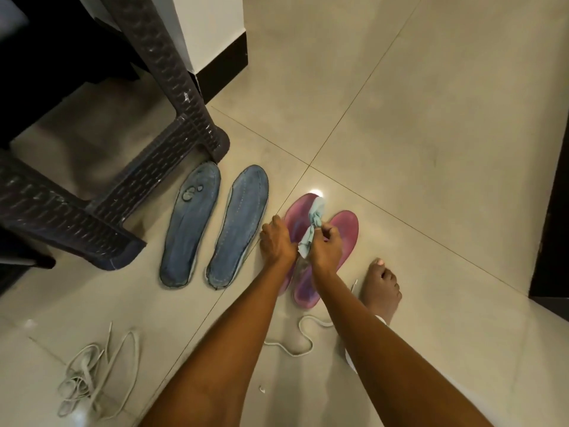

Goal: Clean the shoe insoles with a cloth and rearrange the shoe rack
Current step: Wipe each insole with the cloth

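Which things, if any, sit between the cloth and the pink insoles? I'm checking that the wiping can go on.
Nothing visible does. The right hand pinches the light blue cloth directly over the pink insoles, and the left hand rests at their left edge.

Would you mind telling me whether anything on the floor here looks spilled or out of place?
Yes: water droplets sit beaded on the left blue insole, near its toe end, and loose shoelaces lie tangled on the tiles.

dark wicker-pattern stool [129, 192], loose laces [89, 377], tiled floor [415, 134]
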`<action>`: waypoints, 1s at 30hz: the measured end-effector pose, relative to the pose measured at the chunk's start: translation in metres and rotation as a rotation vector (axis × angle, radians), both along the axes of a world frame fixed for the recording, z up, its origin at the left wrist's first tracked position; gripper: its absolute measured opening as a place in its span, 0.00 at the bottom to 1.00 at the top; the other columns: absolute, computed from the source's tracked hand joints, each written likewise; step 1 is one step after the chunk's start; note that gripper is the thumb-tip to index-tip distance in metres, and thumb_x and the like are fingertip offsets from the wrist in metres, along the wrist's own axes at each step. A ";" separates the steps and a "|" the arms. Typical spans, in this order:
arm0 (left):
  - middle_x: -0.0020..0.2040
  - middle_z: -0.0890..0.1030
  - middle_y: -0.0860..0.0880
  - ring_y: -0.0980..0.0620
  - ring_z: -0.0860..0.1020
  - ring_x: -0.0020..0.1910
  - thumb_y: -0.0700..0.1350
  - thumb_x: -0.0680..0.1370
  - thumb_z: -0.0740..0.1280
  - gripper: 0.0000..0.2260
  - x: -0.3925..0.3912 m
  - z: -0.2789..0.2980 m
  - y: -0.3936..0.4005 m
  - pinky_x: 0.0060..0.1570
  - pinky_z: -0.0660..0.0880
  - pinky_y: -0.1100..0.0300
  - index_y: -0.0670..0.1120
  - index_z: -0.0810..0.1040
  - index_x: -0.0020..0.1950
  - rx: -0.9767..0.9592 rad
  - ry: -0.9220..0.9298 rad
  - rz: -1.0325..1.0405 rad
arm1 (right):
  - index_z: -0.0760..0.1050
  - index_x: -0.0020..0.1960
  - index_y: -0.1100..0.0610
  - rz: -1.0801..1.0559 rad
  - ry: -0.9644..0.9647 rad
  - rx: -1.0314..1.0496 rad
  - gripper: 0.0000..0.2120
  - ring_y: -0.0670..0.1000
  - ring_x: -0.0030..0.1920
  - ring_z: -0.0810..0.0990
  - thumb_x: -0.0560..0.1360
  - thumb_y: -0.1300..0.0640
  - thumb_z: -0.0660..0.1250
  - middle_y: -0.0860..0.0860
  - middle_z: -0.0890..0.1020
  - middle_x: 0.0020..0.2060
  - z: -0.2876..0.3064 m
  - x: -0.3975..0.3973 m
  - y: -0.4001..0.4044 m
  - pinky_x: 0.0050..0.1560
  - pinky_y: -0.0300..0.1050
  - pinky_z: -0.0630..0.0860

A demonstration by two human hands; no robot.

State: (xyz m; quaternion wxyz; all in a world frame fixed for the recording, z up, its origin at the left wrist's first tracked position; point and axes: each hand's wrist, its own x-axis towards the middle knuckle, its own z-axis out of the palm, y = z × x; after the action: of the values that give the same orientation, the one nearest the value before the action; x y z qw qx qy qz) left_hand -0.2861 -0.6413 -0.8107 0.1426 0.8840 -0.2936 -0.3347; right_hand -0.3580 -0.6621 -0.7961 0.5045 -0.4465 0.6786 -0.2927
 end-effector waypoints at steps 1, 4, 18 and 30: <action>0.63 0.72 0.39 0.41 0.74 0.60 0.44 0.75 0.69 0.25 0.003 0.001 0.000 0.55 0.74 0.52 0.42 0.65 0.68 -0.033 0.065 0.046 | 0.74 0.57 0.62 0.013 0.001 0.002 0.09 0.47 0.41 0.78 0.79 0.62 0.60 0.54 0.79 0.47 0.002 0.000 0.001 0.41 0.33 0.77; 0.58 0.78 0.42 0.43 0.78 0.54 0.40 0.75 0.68 0.18 0.014 0.014 0.005 0.48 0.75 0.55 0.42 0.72 0.64 -0.160 0.242 0.119 | 0.74 0.57 0.61 0.032 -0.012 -0.001 0.09 0.50 0.45 0.80 0.79 0.61 0.60 0.54 0.80 0.48 0.020 0.004 0.003 0.45 0.39 0.78; 0.42 0.81 0.43 0.46 0.79 0.39 0.31 0.69 0.60 0.18 0.037 0.304 0.167 0.37 0.79 0.56 0.42 0.75 0.56 -0.571 0.985 0.631 | 0.74 0.54 0.60 0.390 -0.130 -0.190 0.07 0.46 0.45 0.79 0.79 0.59 0.61 0.53 0.79 0.49 0.278 0.040 0.113 0.43 0.32 0.75; 0.45 0.83 0.41 0.46 0.82 0.40 0.45 0.75 0.62 0.15 0.038 0.497 0.335 0.43 0.79 0.54 0.40 0.79 0.56 -0.989 1.117 0.629 | 0.77 0.49 0.55 0.602 -0.380 -0.386 0.04 0.49 0.49 0.79 0.77 0.62 0.64 0.50 0.80 0.47 0.470 0.056 0.265 0.52 0.43 0.77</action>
State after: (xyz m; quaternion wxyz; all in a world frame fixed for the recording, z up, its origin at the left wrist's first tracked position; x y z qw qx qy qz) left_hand -0.2477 -0.3065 -0.3140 0.7302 0.4621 -0.0307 -0.5023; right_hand -0.3023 -0.3975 -0.3261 0.5912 -0.6495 0.3448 -0.3313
